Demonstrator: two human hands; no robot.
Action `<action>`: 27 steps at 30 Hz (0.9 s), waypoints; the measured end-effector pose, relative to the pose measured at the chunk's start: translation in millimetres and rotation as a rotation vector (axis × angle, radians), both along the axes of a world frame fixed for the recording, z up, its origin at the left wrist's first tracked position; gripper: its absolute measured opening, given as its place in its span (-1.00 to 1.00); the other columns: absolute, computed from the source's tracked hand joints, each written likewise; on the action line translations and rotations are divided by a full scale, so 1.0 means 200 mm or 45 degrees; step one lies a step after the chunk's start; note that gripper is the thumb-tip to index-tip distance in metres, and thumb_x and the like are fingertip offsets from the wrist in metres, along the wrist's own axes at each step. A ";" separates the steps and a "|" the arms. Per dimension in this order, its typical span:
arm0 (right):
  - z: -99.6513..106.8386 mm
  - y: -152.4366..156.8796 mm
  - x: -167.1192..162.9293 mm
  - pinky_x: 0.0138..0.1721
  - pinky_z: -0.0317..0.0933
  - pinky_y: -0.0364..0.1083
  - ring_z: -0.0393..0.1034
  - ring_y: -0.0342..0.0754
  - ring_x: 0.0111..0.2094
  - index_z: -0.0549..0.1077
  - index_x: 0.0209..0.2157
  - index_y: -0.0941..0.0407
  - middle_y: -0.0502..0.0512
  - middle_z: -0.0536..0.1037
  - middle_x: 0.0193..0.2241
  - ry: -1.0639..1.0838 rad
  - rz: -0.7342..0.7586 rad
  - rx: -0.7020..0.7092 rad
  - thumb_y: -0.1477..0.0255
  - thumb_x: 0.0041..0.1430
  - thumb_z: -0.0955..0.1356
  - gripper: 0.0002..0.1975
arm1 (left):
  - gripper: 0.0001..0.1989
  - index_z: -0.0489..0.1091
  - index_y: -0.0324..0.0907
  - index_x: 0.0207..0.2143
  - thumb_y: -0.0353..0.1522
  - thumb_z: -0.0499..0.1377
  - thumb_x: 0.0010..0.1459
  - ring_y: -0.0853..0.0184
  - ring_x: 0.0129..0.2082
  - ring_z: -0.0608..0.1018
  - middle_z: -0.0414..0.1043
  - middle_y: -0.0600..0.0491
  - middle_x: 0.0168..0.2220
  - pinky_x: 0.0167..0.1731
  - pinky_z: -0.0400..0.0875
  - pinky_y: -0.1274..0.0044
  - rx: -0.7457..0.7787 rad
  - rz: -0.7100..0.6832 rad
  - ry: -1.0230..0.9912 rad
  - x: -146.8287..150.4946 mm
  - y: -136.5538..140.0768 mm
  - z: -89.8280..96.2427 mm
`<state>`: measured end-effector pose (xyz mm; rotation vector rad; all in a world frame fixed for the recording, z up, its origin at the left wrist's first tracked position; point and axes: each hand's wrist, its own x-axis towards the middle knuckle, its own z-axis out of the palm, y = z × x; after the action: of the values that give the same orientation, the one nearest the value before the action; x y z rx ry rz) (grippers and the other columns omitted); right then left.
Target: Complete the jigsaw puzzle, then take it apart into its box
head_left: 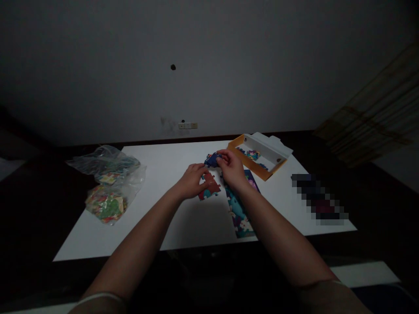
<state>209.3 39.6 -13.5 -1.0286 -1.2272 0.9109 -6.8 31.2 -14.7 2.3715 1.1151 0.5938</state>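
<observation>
1. The right hand (231,168) pinches a blue puzzle piece (212,160) just above the desk (170,161).
2. The left hand (193,181) rests curled on a red assembled patch (209,188), pinning it.
3. The piece looks light, thin, stiff card; best held at its edges, since the tabs could bend.

A small dark blue puzzle piece (212,159) is pinched between the fingers (220,159) of both hands, lifted just clear of the worktop. Directly below the fingers lies a joined red and blue cluster of pieces (209,186), flat, partly covered.
</observation>
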 end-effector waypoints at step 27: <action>0.02 -0.01 -0.02 0.20 0.53 0.21 0.67 0.14 0.03 0.57 -0.04 0.00 0.14 0.74 -0.06 0.024 0.050 -0.005 0.24 0.19 0.52 -0.68 | -0.65 0.58 -0.10 0.06 -0.32 0.38 0.21 -0.07 0.23 0.49 0.52 -0.15 0.16 0.32 0.39 0.04 -0.113 -0.071 0.016 0.02 -0.03 0.03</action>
<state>205.8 37.4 -10.2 -1.0000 -1.2341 0.9522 -3.4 25.3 -9.0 2.3250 1.0549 0.5000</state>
